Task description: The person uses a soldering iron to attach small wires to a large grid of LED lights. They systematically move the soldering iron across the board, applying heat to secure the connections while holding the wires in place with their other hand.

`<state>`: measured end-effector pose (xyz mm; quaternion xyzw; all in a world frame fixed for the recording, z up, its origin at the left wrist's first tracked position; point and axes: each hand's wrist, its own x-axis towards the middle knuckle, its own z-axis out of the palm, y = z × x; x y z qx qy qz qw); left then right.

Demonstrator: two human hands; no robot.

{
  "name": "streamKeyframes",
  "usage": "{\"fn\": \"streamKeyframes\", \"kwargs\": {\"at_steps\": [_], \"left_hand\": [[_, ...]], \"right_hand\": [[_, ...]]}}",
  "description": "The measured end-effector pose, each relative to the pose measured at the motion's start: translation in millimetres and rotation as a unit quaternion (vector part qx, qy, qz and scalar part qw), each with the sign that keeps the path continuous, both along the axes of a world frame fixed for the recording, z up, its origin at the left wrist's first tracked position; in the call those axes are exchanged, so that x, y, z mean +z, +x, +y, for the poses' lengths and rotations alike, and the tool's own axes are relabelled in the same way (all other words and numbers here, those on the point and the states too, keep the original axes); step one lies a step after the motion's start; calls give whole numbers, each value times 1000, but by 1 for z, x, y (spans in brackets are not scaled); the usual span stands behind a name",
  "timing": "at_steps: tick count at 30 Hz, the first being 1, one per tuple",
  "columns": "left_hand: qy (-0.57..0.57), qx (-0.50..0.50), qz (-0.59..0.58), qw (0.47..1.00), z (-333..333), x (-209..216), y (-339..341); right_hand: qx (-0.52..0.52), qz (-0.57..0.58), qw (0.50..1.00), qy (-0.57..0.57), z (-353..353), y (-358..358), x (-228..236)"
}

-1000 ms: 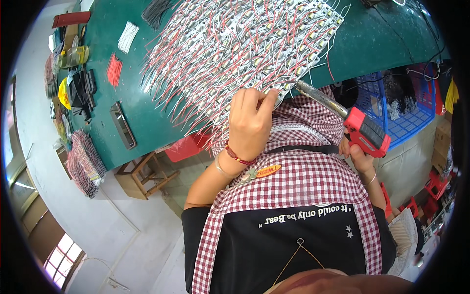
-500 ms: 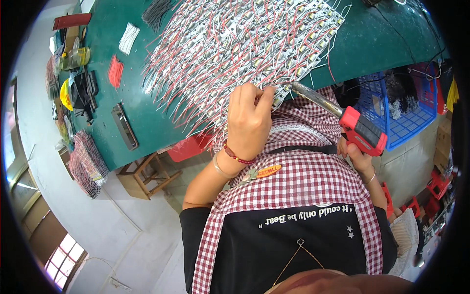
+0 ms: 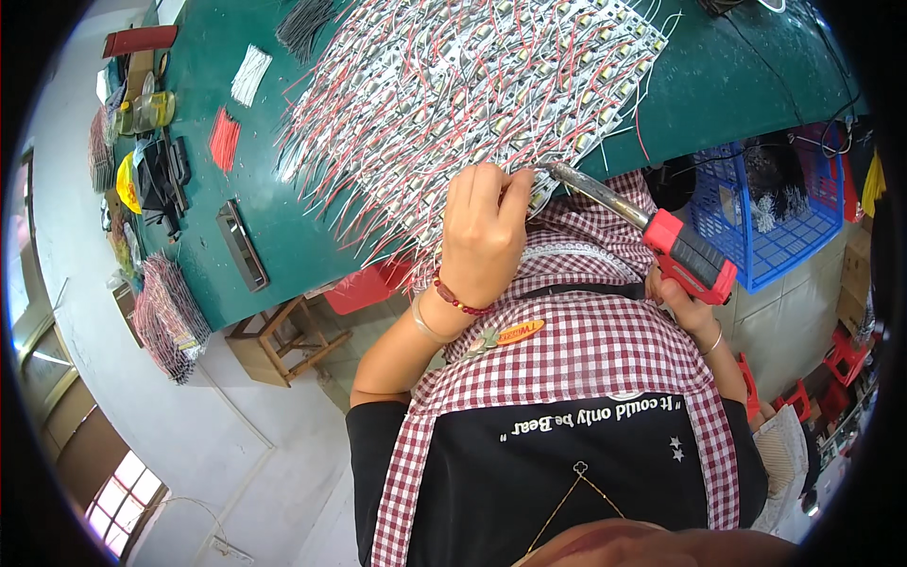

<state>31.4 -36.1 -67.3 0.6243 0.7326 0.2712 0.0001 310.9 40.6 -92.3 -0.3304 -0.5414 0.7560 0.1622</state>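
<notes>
A broad sheet of small white LED circuit boards (image 3: 567,57), bristling with red, white and dark wires, lies on the green table. My left hand (image 3: 482,222) is at its near edge, thumb and fingers pinched together; what they hold is hidden among the wires. My right hand (image 3: 688,307) grips the red and black handle of a soldering iron (image 3: 688,255). Its metal barrel slants up to the left, and the tip is close beside my left thumb, over the boards' near edge.
On the green table (image 3: 203,274) lie bundles of red wires (image 3: 224,139), white wires (image 3: 249,75) and dark wires (image 3: 302,26), plus a black oblong case (image 3: 241,244). Wired bundles (image 3: 168,317) hang over the left edge. A blue plastic basket (image 3: 794,241) stands at right.
The soldering iron has shifted left and its tip has come nearer my left fingertips. My left hand stays almost in place, still pinched.
</notes>
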Motion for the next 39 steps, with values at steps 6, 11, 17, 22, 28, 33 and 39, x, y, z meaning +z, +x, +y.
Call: {"fn": "streamKeyframes", "kwargs": {"at_steps": [6, 11, 17, 22, 28, 33, 39], "left_hand": [[-13, -13, 1, 1000, 1, 2, 0], [-24, -18, 22, 999, 2, 3, 2], [-28, -21, 30, 999, 2, 2, 3], [-28, -21, 28, 999, 4, 3, 4], [-17, -14, 24, 999, 2, 0, 2], [-3, -9, 19, 1000, 2, -3, 2], [-2, -10, 8, 1000, 1, -3, 1]], "right_hand": [[24, -59, 991, 119, -3, 11, -16], [10, -77, 979, 191, -12, 23, -26], [30, -54, 990, 128, 0, 13, -11], [19, -46, 991, 124, 0, 12, -9], [9, -43, 996, 81, 1, 6, -3], [24, -44, 993, 108, 3, 6, -8], [42, -77, 980, 178, -2, 12, -17]]}}
